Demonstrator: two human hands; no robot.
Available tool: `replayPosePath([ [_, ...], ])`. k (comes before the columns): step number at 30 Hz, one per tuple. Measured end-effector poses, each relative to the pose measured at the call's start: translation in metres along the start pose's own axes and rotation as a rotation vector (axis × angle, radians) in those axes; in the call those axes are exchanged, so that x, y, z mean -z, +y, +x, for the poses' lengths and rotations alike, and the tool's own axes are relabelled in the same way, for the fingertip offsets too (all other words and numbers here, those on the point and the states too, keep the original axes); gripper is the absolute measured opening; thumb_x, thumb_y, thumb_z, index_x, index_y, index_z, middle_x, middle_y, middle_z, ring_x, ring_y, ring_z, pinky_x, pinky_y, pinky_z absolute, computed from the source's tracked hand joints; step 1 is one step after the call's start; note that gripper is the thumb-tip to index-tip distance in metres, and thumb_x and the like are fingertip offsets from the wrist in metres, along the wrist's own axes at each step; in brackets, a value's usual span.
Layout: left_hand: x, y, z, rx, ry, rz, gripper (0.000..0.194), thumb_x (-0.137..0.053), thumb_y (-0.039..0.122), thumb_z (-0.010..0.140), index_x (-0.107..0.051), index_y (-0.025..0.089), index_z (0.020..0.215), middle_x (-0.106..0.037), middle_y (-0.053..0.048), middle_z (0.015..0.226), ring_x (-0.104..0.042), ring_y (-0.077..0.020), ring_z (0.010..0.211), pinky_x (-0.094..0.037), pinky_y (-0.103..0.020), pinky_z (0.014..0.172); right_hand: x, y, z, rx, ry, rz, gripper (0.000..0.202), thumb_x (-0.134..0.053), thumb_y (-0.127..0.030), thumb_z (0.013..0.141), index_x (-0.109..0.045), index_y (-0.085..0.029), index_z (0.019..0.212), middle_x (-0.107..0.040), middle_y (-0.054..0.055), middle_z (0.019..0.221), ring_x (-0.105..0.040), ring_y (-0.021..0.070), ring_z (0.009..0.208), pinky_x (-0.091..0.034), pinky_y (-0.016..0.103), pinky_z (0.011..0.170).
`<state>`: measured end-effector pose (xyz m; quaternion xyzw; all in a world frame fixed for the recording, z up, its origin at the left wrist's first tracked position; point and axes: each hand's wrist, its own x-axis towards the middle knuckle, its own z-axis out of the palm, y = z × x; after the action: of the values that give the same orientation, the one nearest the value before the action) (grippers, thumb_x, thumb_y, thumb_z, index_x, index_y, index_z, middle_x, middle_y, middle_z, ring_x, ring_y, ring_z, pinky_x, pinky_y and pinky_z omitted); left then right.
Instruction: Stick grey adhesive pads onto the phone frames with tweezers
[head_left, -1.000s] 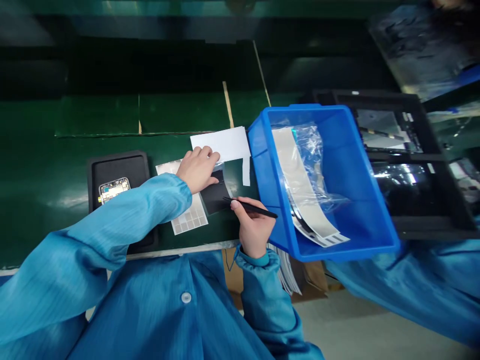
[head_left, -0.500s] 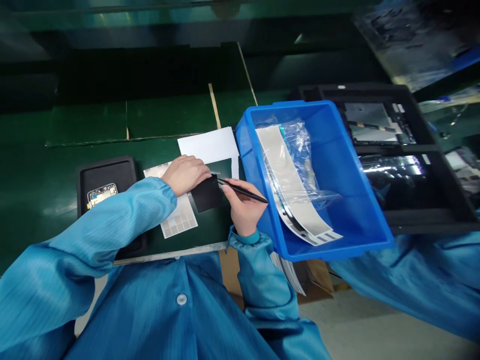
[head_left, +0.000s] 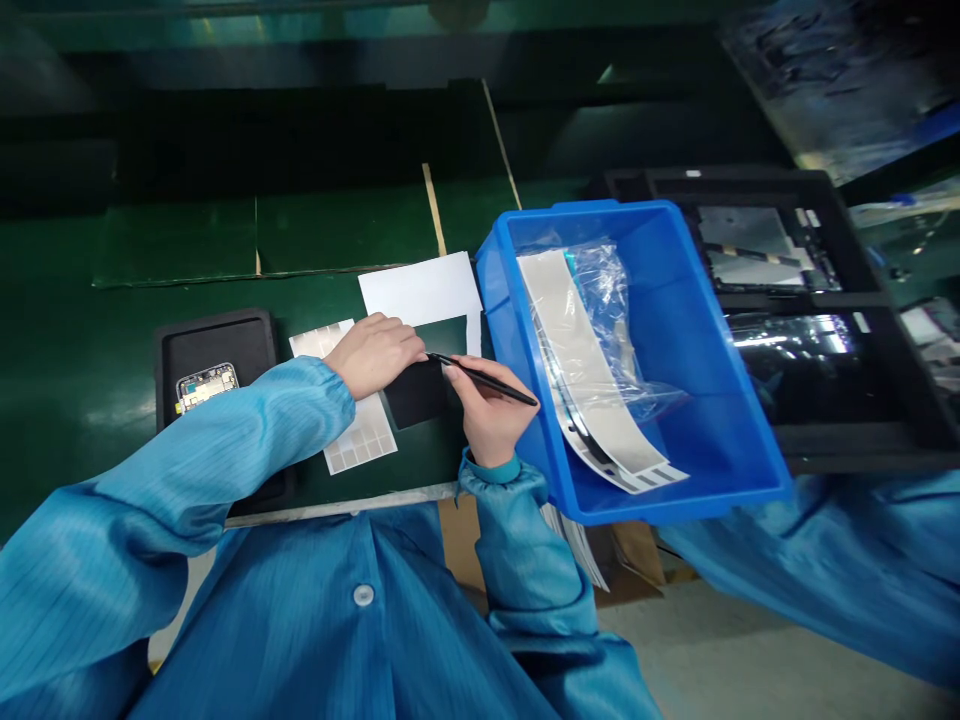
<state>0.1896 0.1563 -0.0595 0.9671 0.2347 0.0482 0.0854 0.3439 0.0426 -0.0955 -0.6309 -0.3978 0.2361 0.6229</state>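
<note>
My right hand (head_left: 493, 415) is closed on black tweezers (head_left: 491, 381), whose tips point left, close to the fingertips of my left hand. My left hand (head_left: 377, 354) lies palm down with its fingers together over the sticker sheet (head_left: 361, 440) and the edge of a black sheet (head_left: 420, 392). What its fingertips may hold is too small to make out. Behind both hands is a white paper (head_left: 421, 288), with a white strip running down at its right side.
At the left, a black tray (head_left: 217, 342) holds a phone part (head_left: 207, 385). A blue bin (head_left: 675, 350) with strips and clear plastic (head_left: 607, 300) stands right of my hands. Beyond it are black trays (head_left: 814, 437) and another person's blue sleeve (head_left: 817, 570).
The tweezer tips have shifted slightly left, nearer my left fingertips. My left hand has hardly moved. The whole view has shifted a little.
</note>
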Motion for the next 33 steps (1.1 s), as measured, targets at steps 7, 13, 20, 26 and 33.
replayPosePath([
  [7, -0.002, -0.001, 0.000, 0.015, 0.020, 0.024, 0.035, -0.042, 0.032, 0.104, -0.071, 0.015, 0.093, -0.071, -0.007, 0.089, -0.063, -0.0205, 0.088, -0.037, -0.034, 0.078, -0.003, -0.002, -0.001, 0.025, 0.021, -0.010, 0.014, -0.082, -0.030, 0.076, -0.075, -0.021, 0.084, -0.078, 0.005, 0.088, -0.076, 0.0242, 0.083, -0.063, 0.042, 0.081],
  [13, 0.000, 0.000, -0.002, 0.019, 0.058, 0.079, 0.036, -0.042, 0.032, 0.103, -0.070, 0.013, 0.093, -0.070, -0.011, 0.091, -0.062, -0.0236, 0.089, -0.035, -0.036, 0.077, -0.010, -0.010, -0.001, 0.102, 0.084, -0.008, 0.012, -0.083, -0.024, 0.075, -0.075, -0.020, 0.083, -0.077, 0.004, 0.085, -0.075, 0.0226, 0.080, -0.062, 0.041, 0.080],
  [20, -0.003, -0.005, -0.007, 0.056, 0.012, 0.085, 0.033, -0.043, 0.027, 0.102, -0.069, 0.009, 0.096, -0.070, -0.015, 0.098, -0.062, -0.0275, 0.097, -0.035, -0.038, 0.079, -0.020, -0.024, 0.006, 0.073, 0.111, -0.100, 0.017, -0.085, -0.026, 0.072, -0.075, -0.017, 0.082, -0.077, 0.005, 0.081, -0.073, 0.0215, 0.071, -0.059, 0.037, 0.070],
  [26, 0.011, -0.010, -0.015, 0.201, 0.024, 0.048, 0.027, -0.051, 0.027, 0.100, -0.064, 0.009, 0.115, -0.067, -0.014, 0.114, -0.059, -0.0282, 0.109, -0.038, -0.037, 0.083, -0.031, -0.030, 0.012, -0.034, 0.108, -0.037, 0.024, -0.087, -0.031, 0.069, -0.074, -0.016, 0.082, -0.071, 0.000, 0.066, -0.065, 0.0160, 0.057, -0.054, 0.033, 0.061],
  [33, 0.079, -0.051, -0.110, 0.355, 0.043, 0.045, 0.024, -0.055, 0.021, 0.096, -0.064, 0.018, 0.118, -0.068, -0.007, 0.113, -0.060, -0.0260, 0.108, -0.043, -0.037, 0.086, -0.075, -0.043, -0.012, -0.135, -0.080, 0.132, 0.022, -0.088, -0.027, 0.068, -0.074, -0.017, 0.083, -0.071, 0.000, 0.066, -0.065, 0.0141, 0.056, -0.054, 0.029, 0.058],
])
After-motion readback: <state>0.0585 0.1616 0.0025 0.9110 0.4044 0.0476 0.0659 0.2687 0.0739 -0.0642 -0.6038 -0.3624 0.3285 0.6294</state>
